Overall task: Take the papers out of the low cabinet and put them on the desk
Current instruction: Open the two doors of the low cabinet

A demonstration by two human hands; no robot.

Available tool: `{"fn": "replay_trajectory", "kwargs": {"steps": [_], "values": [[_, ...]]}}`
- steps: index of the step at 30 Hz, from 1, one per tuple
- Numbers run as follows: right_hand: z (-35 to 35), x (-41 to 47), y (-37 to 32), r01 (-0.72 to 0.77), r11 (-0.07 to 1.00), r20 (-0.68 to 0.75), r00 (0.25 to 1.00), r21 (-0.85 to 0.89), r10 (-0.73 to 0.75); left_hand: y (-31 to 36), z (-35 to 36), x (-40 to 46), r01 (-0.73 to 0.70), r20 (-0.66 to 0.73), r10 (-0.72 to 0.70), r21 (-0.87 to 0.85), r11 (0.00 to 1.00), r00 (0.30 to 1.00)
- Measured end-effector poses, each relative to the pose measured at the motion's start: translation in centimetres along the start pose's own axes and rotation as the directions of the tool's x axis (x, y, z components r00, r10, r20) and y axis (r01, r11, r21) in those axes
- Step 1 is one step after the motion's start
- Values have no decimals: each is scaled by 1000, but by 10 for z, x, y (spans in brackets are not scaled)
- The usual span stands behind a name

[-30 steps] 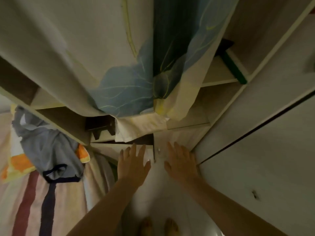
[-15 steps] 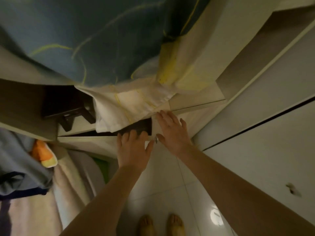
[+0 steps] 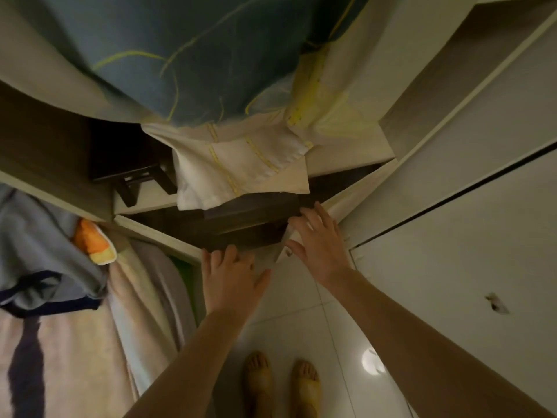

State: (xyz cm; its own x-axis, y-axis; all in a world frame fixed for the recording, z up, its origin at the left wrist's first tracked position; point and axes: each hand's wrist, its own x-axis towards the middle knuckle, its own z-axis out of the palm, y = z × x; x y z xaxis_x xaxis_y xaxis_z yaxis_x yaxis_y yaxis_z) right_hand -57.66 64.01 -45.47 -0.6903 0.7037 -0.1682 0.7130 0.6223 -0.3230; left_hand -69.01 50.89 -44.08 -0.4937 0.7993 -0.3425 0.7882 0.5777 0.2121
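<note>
The low cabinet [image 3: 241,224] stands half open in front of me, and its inside is dark, with dark shelves showing. My left hand [image 3: 230,279] hooks its fingers over the edge of the left door [image 3: 156,236]. Over on the right door [image 3: 355,194], my right hand [image 3: 318,242] lays its fingers over the edge, thumb near a small knob [image 3: 289,252]. I cannot make out any papers in the dark opening. A pale ledge [image 3: 346,158] lies just above the cabinet.
A blue and cream cloth [image 3: 241,158] hangs over the top of the opening. A dark stool [image 3: 129,167] sits in the recess to the left. The bed [image 3: 60,342] with a grey garment lies left, white wardrobe doors [image 3: 467,251] right. My bare feet [image 3: 280,384] stand on white tiles.
Both cabinet doors have swung outward under my hands, exposing the dark inside. My view has dropped closer to the cabinet.
</note>
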Motion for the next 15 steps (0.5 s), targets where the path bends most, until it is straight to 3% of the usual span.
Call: {"fn": "replay_trajectory", "kwargs": {"steps": [4,9,15], "values": [[9,-27,21,48,998,13,999,-26,-48,-20,6,-37,-20,6,20,31,999,1000],[-2,-66,44,130,991,-104,986,19,-127,-46,11,-68,-88,1,90,185,979,996],[-9,-107,77,19,995,-93,996,102,-9,-65,20,-79,-21,97,-3,240,970,995]]}}
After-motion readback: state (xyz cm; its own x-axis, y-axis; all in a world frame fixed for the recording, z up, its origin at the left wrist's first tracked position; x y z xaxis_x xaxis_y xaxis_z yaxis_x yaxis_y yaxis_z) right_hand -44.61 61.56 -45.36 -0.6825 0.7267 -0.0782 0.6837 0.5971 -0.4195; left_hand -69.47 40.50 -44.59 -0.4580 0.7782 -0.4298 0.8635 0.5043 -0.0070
